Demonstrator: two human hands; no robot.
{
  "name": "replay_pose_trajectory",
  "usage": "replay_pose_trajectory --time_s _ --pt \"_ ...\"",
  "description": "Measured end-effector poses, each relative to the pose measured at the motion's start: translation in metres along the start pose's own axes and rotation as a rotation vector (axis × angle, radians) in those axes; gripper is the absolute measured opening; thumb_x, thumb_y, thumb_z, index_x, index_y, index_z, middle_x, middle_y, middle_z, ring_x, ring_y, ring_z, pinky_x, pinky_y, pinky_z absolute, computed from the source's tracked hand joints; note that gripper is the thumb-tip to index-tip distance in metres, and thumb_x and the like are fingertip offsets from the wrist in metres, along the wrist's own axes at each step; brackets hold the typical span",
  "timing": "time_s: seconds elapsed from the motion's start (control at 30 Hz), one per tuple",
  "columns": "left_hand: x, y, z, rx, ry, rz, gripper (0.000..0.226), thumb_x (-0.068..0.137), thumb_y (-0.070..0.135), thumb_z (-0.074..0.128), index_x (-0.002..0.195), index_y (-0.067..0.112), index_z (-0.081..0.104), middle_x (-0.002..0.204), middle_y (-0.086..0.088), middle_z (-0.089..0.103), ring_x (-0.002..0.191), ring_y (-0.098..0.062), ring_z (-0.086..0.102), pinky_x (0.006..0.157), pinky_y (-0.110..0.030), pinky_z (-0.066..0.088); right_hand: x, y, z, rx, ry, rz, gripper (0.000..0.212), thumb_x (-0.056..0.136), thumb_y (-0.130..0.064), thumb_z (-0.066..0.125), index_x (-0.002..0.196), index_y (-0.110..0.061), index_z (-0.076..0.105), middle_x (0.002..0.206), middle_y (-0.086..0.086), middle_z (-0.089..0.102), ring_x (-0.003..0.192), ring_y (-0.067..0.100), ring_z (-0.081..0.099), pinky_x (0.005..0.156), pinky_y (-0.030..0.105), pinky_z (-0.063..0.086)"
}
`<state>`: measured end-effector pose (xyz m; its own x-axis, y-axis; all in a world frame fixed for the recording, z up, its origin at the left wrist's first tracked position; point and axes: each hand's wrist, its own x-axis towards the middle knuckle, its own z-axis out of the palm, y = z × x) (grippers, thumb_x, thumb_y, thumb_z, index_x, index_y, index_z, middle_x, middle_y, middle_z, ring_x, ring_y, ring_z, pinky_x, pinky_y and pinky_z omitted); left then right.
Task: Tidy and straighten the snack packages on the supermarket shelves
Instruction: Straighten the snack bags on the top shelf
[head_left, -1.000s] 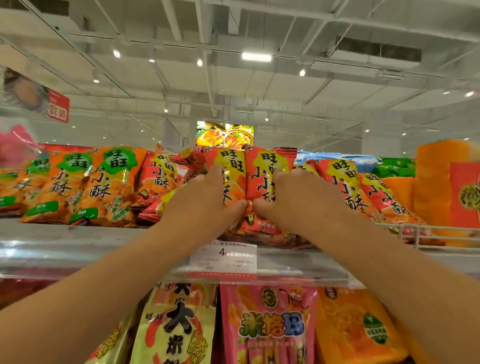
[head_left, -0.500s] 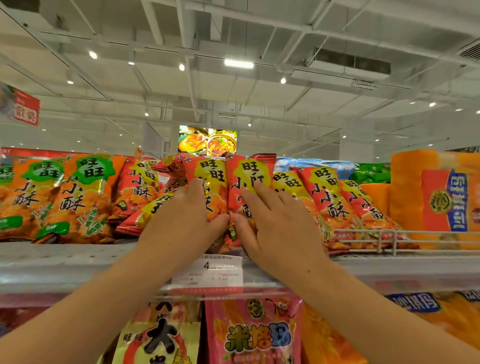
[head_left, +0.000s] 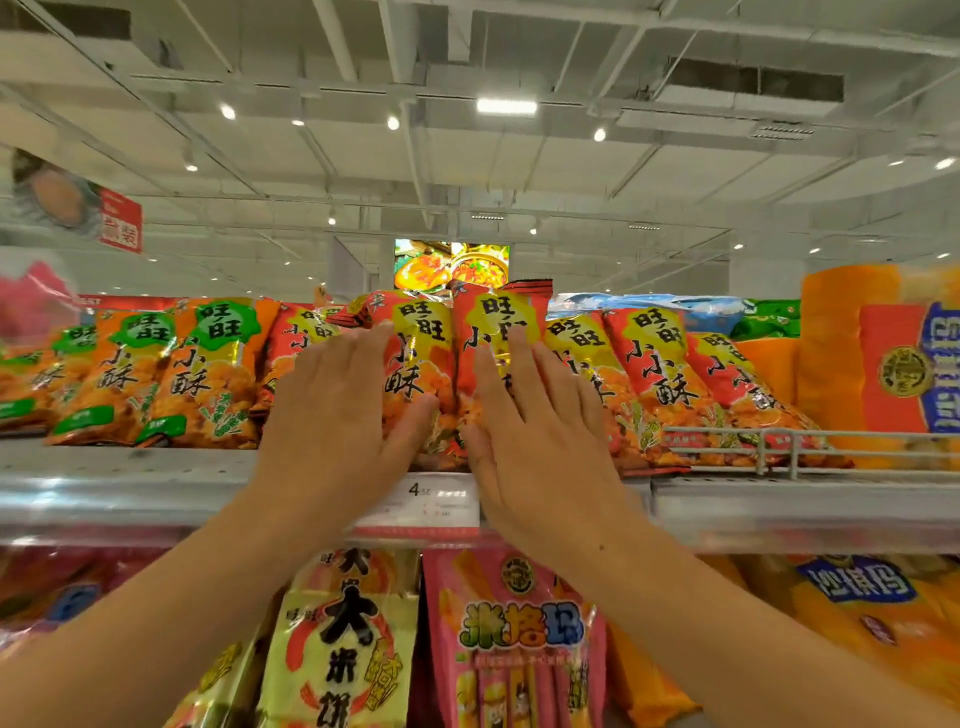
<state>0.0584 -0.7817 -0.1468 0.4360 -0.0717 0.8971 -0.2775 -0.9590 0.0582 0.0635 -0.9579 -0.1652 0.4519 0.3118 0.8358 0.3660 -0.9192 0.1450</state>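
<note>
Nearest, pink and yellow packets (head_left: 514, 639) hang below the shelf edge (head_left: 156, 499). Above a price tag (head_left: 431, 501), the left hand (head_left: 337, 421) and right hand (head_left: 535, 436) lie flat with straight fingers, gripping nothing, pressing the red snack bags (head_left: 467, 353) leaning on the top shelf. Green-labelled bags (head_left: 202, 374) stand left, orange packs (head_left: 878, 364) right.

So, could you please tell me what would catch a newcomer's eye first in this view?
Two bare hands in the centre, the left hand and right hand, lie flat with straight fingers against the red snack packages standing on the top shelf. Beside them, to the left, runs a row of orange packages with green labels. Below the price tag hangs a pink package.
</note>
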Motion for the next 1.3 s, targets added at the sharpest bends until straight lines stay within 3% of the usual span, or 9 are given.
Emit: replay_pose_trajectory --time_s 0.1,0.3,0.37,0.5,0.67,0.77,0.9,1.2,1.3 --pt "-0.039 -0.025 -0.013 0.018 -0.011 0.031 0.057 0.094 0.042 0.038 0.135 0.004 0.051 0.133 -0.016 0.055 0.124 -0.036 0.049 0.102 -0.05 0.037 -0.016 -0.033 0.005 0.235 0.121 -0.225 0.046 0.095 -0.031 0.044 0.138 -0.016 0.051 0.153 0.01 0.04 0.142 0.029 0.033 0.113 0.05 0.026" --pt "-0.14 -0.101 -0.081 0.283 -0.194 -0.16 0.057 0.093 0.045 0.036 0.135 0.01 0.054 0.14 -0.011 0.052 0.128 -0.033 0.049 0.101 -0.053 0.04 -0.012 -0.143 0.023 0.552 0.062 -0.474 0.045 0.088 -0.019 0.053 0.133 -0.013 0.056 0.143 0.01 0.051 0.136 0.029 0.042 0.112 0.046 0.031" --pt "-0.167 -0.123 -0.114 0.368 -0.23 -0.258 0.055 0.091 0.044 0.038 0.127 0.009 0.061 0.132 -0.012 0.059 0.123 -0.035 0.055 0.097 -0.052 0.045 -0.001 -0.184 0.028 0.567 -0.005 -0.523 0.048 0.088 -0.015 0.048 0.135 -0.011 0.055 0.145 0.012 0.049 0.138 0.03 0.04 0.114 0.045 0.028" --pt "-0.208 -0.167 -0.177 0.453 -0.24 -0.386 0.049 0.086 0.038 0.047 0.123 0.011 0.064 0.129 -0.01 0.062 0.119 -0.035 0.058 0.096 -0.05 0.048 0.032 -0.266 0.043 0.584 -0.169 -0.621 0.054 0.097 -0.017 0.033 0.151 -0.013 0.029 0.161 0.011 0.017 0.149 0.025 0.007 0.12 0.04 0.004" --pt "-0.237 -0.224 -0.237 0.449 -0.154 -0.402 0.048 0.088 0.036 0.049 0.128 0.013 0.061 0.132 -0.004 0.059 0.124 -0.028 0.054 0.098 -0.043 0.044 0.075 -0.355 0.065 0.476 -0.174 -0.62 0.059 0.097 -0.025 0.035 0.154 -0.019 0.019 0.164 0.008 0.0 0.15 0.024 -0.007 0.12 0.041 -0.003" --pt "-0.251 -0.273 -0.26 0.414 -0.125 -0.405 0.045 0.089 0.025 0.062 0.132 0.015 0.057 0.137 0.0 0.055 0.13 -0.024 0.048 0.104 -0.033 0.034 0.085 -0.396 0.082 0.351 -0.214 -0.517 0.064 0.096 -0.028 0.034 0.155 -0.022 0.011 0.163 0.01 -0.01 0.148 0.029 -0.018 0.117 0.045 -0.014" --pt "-0.256 -0.341 -0.274 0.372 -0.181 -0.389 0.051 0.094 0.029 0.057 0.143 0.022 0.044 0.148 0.007 0.041 0.138 -0.013 0.034 0.109 -0.024 0.023 0.075 -0.423 0.103 0.162 -0.182 -0.401 0.07 0.093 -0.034 0.035 0.155 -0.021 0.006 0.161 0.013 -0.018 0.144 0.037 -0.026 0.111 0.052 -0.023" --pt "-0.199 -0.453 -0.253 0.336 -0.295 -0.291 0.062 0.094 0.034 0.049 0.151 0.024 0.029 0.159 0.003 0.024 0.145 -0.015 0.022 0.116 -0.029 0.022 0.085 -0.468 0.095 0.217 -0.16 -0.295 0.062 0.089 -0.045 0.048 0.146 -0.023 0.037 0.161 0.011 0.013 0.148 0.031 0.003 0.118 0.048 0.001" --pt "-0.179 -0.501 -0.242 0.357 -0.299 -0.377 0.069 0.095 0.033 0.045 0.155 0.025 0.012 0.163 -0.001 0.005 0.148 -0.022 0.01 0.117 -0.039 0.025 0.11 -0.511 0.093 0.305 -0.145 -0.403 0.062 0.09 -0.042 0.045 0.149 -0.025 0.03 0.161 0.008 0.009 0.147 0.028 0.0 0.118 0.046 -0.003"
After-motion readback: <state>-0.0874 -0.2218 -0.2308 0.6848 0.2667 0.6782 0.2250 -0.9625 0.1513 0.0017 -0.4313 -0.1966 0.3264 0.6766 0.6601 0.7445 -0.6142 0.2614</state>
